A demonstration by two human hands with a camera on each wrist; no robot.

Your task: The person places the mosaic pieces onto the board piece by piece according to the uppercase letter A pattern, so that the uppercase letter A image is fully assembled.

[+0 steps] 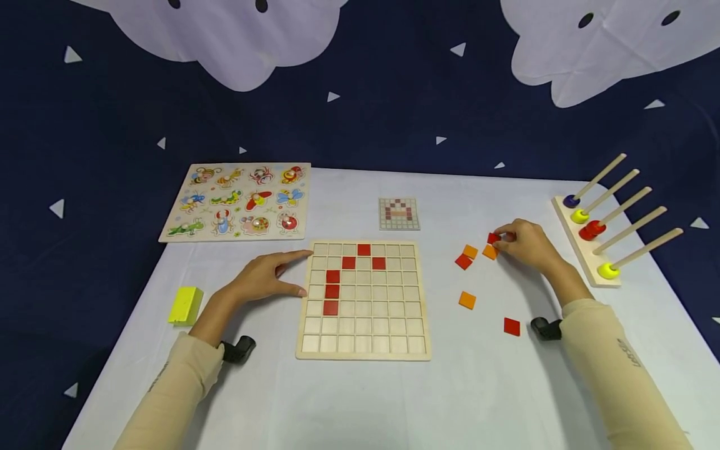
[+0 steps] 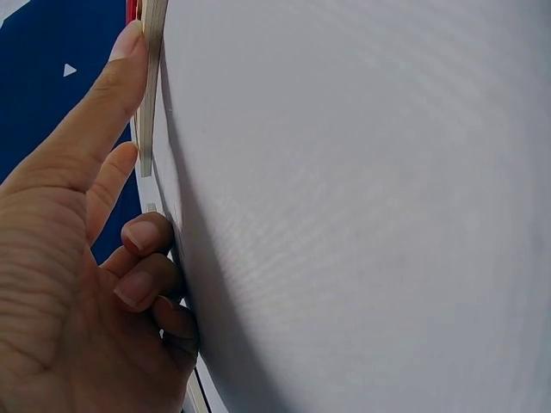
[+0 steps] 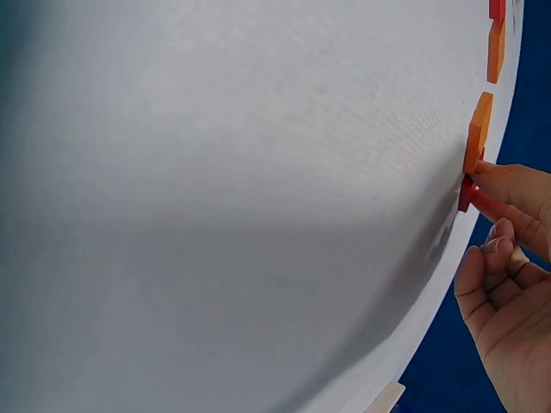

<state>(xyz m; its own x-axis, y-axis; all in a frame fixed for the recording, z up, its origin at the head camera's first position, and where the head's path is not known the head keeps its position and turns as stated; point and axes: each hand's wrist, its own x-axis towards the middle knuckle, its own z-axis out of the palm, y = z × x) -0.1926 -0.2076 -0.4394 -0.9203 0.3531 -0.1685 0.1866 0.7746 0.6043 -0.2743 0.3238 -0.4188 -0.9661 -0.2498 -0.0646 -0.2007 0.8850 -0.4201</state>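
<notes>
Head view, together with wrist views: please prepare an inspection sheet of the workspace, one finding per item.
Surface: white-covered table.
Job's things: grid board holds six red tiles; loose red and orange tiles lie to its right, pattern card beyond it.
Clutter: insect puzzle and yellow block at left, peg stand with beads at right.
Left hand: touches the board's left edge.
Right hand: pinches a red tile.
Cables: nothing seen.
Surroundings: dark blue backdrop with white triangles and pale cloud shapes.
</notes>
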